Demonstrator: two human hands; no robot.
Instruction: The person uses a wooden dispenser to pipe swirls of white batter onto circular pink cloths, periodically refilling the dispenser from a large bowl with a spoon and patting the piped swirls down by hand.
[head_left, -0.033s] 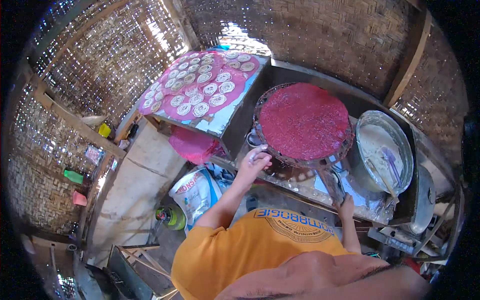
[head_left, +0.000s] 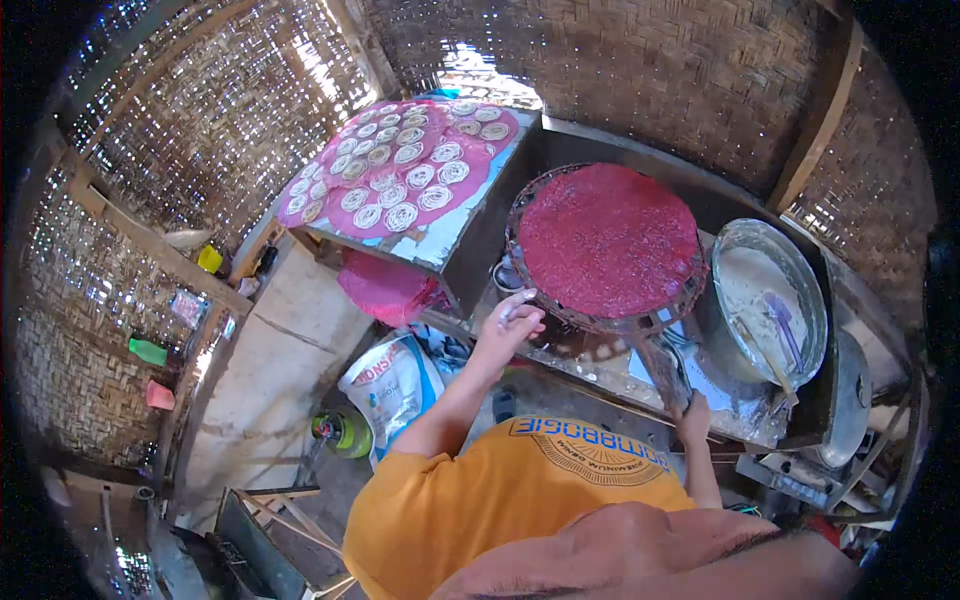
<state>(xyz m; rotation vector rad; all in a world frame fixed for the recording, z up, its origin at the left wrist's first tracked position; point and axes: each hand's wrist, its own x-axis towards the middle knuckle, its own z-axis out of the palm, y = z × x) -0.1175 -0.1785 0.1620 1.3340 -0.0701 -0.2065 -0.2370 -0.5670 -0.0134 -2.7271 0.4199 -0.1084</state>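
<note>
Though it's mostly woven walls (head_left: 650, 80) in here, there's a lot of pink going on

While the walls hog the view, light poking through the gaps, next biggest is the cluttered workbench (head_left: 750, 425) along the right. Left of it there's a tabletop (head_left: 435, 250) covered with pink sheets (head_left: 345, 222), and pale coils (head_left: 400, 217) sit all over those.

The round red sheet (head_left: 608, 240) lies flat on a dark openwork frame (head_left: 517, 225) over the bench, between the tabletop and a big basin (head_left: 812, 300) of whitish paste. A white sack (head_left: 408, 390) sits below, on the person's left.

Hands: the right hand (head_left: 690, 412) is wrapped around the end of a dark handle (head_left: 662, 368) by the near side of the frame. The left hand (head_left: 508, 325) is right beside the frame's near-left rim, fingers curled and kinda pale at the tips. Can't tell if it's pinching or even touching anything.

Smallest stuff: a purple spatula (head_left: 785, 325) resting in the basin.
</note>
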